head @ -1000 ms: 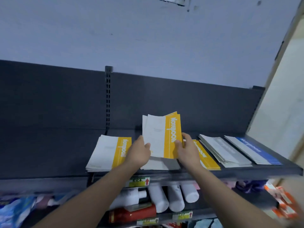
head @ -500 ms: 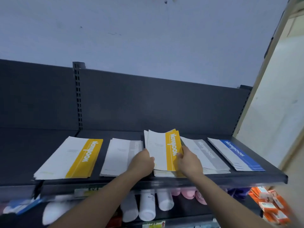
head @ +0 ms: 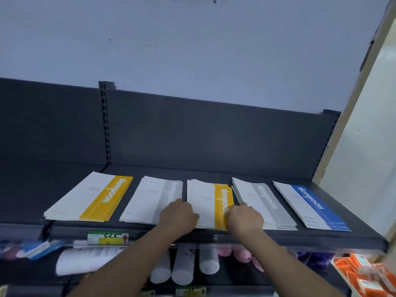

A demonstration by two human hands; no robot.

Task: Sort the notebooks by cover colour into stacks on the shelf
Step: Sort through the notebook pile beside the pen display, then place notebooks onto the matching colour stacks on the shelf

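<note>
A dark shelf carries five notebook stacks in a row, well apart from the back panel. From the left lie a yellow stack, a grey stack, the middle yellow stack, a second grey stack and a blue stack. The left hand grips the near left edge of the middle yellow stack and lies over the grey stack's near corner. The right hand grips its near right edge, beside the second grey stack. A price label sits on the shelf's front. Below are white tubes, pink items and orange boxes.
</note>
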